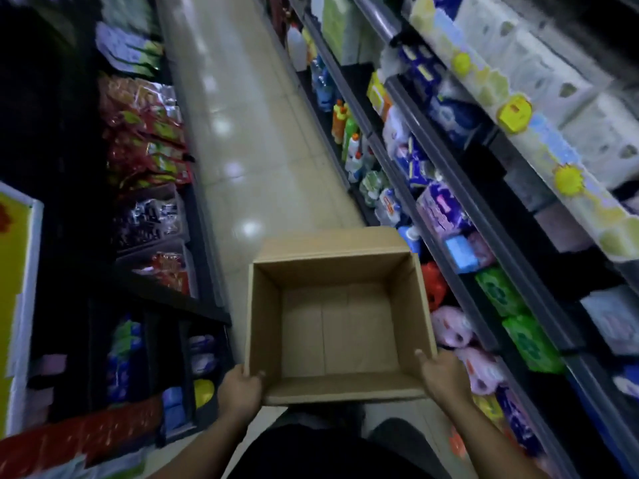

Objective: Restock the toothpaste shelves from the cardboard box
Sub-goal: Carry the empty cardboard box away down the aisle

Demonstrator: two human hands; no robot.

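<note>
An open, empty cardboard box [340, 319] sits at six o'clock, held above the aisle floor [242, 140]. The left hand [239, 387] grips its seven o'clock corner, the right hand [444, 375] its five o'clock corner.

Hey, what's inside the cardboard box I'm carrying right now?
Nothing: the cardboard box shows only its bare brown bottom and inner walls. The left hand and right hand grip its near corners. What lies beneath the box is hidden.

Open floor [242, 140] ahead, shelves [460, 188] both sides
</note>
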